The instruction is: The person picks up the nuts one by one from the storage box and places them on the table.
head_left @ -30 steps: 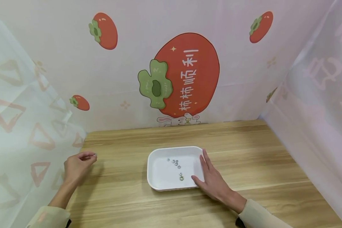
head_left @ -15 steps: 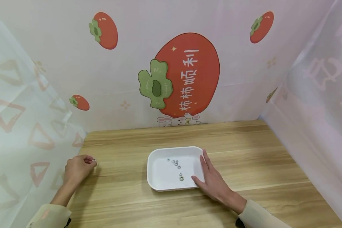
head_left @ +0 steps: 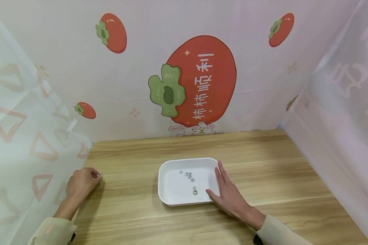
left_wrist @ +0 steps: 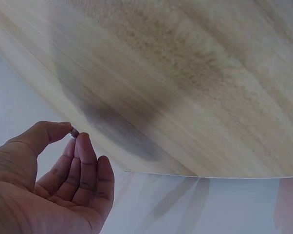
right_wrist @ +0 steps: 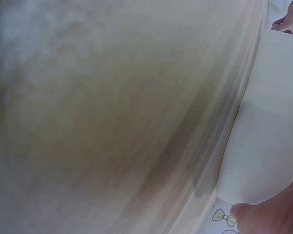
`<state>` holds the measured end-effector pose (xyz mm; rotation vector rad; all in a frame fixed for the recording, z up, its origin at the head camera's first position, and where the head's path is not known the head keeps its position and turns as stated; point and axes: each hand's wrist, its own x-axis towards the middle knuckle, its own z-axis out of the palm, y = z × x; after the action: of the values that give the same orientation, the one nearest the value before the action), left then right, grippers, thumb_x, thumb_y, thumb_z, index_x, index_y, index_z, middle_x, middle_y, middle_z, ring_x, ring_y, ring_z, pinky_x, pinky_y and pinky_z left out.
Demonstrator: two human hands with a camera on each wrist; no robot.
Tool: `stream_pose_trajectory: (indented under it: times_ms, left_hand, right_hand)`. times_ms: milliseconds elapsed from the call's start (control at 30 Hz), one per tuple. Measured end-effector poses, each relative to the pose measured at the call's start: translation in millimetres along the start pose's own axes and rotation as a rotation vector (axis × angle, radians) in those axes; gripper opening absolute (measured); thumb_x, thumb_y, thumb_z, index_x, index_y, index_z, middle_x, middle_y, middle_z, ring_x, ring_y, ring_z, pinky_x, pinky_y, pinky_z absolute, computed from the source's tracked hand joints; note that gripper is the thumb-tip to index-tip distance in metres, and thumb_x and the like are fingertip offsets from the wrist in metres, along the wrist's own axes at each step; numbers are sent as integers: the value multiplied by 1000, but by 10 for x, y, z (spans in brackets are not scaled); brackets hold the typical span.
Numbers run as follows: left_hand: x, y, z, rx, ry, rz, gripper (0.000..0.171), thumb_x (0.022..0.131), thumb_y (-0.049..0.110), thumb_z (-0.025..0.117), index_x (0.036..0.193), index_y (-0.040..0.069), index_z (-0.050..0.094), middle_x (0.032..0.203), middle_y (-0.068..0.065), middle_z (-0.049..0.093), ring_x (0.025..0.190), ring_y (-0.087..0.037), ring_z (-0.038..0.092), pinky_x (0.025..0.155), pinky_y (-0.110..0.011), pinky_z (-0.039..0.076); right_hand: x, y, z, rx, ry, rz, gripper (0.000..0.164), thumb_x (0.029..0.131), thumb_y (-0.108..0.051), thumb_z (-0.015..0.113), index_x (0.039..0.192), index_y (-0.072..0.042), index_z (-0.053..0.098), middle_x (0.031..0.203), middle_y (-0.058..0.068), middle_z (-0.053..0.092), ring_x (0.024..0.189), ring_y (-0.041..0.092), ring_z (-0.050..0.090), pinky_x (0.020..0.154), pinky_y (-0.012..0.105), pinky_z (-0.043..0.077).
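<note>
My left hand (head_left: 82, 183) is over the left side of the table. It pinches a small silvery metal nut (left_wrist: 74, 133) between thumb and forefinger, the other fingers curled loosely below in the left wrist view; the nut is largely covered by the fingertips. A white rectangular tray (head_left: 171, 199) stands mid-table with several small metal nuts (head_left: 192, 180) scattered on its floor, one larger and brassy near the front. My right hand (head_left: 231, 197) rests at the tray's right end, fingers fairly straight over the rim and thumb spread toward the front edge.
The wood-grain table (head_left: 132, 217) meets a white back curtain (head_left: 135, 68) printed with red persimmons. Pale curtains also close off the left side (head_left: 24, 136) and the right side (head_left: 340, 119).
My left hand has lowered slightly toward the table and drawn a little left, still pinching the nut. The right hand and the tray have stayed in place.
</note>
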<state>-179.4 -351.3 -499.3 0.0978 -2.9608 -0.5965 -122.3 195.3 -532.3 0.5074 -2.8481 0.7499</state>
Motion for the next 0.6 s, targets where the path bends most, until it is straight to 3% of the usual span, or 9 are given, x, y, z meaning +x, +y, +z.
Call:
stream_pose_trajectory:
  times_ms: [400,600]
  left_hand:
    - [16,-37,2,27,-101,-21,16,90,14,76,94,0,77,87,-17,76,67,-33,69,56,-48,56]
    - [26,-37,-4,31,-121,-22,15,91,13,75,95,-1,77,87,-17,76,67,-31,69,57,-48,56]
  right_hand:
    - [0,5,15,-6,2,-1,93,102,-50,65,162,9,27,179,10,1,147,40,47,110,54,49]
    - [7,0,5,-7,22,-30,90,102,-47,65,160,12,29,178,12,3,144,40,50,108,53,51]
